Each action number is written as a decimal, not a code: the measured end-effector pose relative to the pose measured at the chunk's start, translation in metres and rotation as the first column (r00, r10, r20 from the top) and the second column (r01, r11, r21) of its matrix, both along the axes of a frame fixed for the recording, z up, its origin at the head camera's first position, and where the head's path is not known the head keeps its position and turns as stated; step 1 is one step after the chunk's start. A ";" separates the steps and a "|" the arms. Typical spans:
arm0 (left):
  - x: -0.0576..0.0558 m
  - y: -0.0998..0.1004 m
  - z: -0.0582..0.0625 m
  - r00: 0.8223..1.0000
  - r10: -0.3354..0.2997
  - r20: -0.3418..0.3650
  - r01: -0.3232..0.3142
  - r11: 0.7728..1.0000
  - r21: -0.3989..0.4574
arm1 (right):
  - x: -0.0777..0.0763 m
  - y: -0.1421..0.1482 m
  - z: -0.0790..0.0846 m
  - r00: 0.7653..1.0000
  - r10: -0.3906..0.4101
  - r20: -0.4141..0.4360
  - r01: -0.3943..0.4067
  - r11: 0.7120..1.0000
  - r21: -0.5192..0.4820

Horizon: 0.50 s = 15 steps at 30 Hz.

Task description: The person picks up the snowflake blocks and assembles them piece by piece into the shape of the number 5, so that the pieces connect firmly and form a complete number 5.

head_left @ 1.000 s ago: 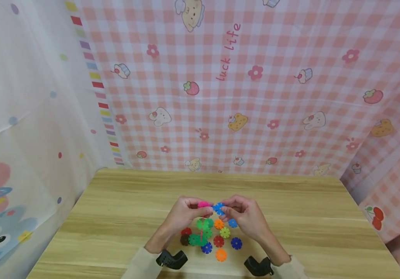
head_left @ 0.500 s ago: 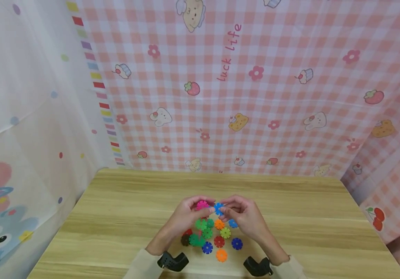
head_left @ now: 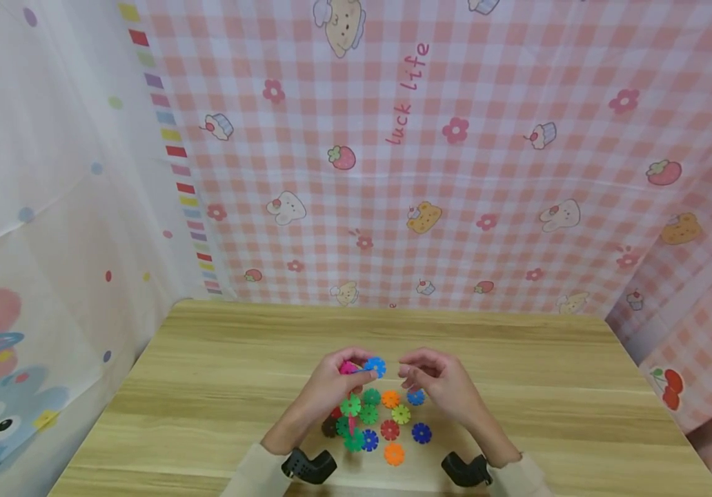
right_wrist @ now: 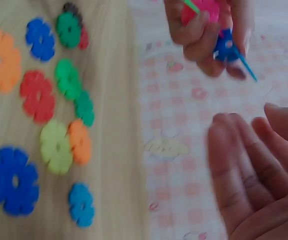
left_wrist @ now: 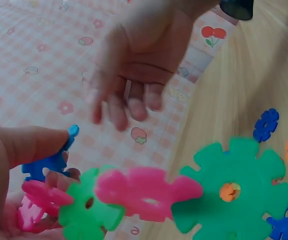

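Observation:
My left hand (head_left: pixel 325 383) pinches a chain of interlocking snowflake discs between thumb and fingers, held above the table. In the left wrist view the chain runs from a dark green disc (left_wrist: pixel 204 220) through a pink disc (left_wrist: pixel 138 187) and a light green disc (left_wrist: pixel 96 215) to more pink by the palm. At the thumb are a blue disc (left_wrist: pixel 41 167) and a light blue disc (left_wrist: pixel 73 132) slotted onto it edge-on. My right hand (head_left: pixel 443 383) hovers just right of the light blue disc, apart from it, fingers loosely bent and holding nothing.
Loose snowflake discs lie on the wooden table (head_left: pixel 238 345) below the hands, among them a red disc (head_left: pixel 390 430), an orange disc (head_left: pixel 394 454), a dark blue disc (head_left: pixel 421 433) and a yellow-green disc (head_left: pixel 401 414). A checked cloth (head_left: pixel 505 172) hangs behind the table.
My right hand has let go of the light blue disc and drawn slightly right. The left hand has turned the chain, carrying the light blue disc a little left.

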<state>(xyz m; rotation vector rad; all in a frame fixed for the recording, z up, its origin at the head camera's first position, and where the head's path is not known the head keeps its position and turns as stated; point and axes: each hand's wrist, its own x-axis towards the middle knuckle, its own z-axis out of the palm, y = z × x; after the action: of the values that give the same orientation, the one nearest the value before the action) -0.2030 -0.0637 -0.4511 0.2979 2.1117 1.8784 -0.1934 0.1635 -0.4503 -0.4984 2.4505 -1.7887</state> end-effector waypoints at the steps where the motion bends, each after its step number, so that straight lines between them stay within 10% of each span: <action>1: 0.000 0.000 0.000 1.000 0.006 0.011 -0.006 1.000 0.008 | -0.001 0.002 -0.002 1.000 -0.007 0.004 0.007 1.000 0.023; 15: -0.002 -0.001 -0.005 0.997 0.023 0.071 -0.028 0.998 0.063 | -0.022 0.036 -0.055 1.000 -0.006 0.009 0.003 0.935 0.353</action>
<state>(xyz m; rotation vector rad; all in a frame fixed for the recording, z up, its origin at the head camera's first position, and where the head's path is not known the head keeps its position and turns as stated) -0.2052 -0.0649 -0.4557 0.2171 2.0226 1.9442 -0.2155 0.1995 -0.5049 -0.4485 2.6812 -1.2972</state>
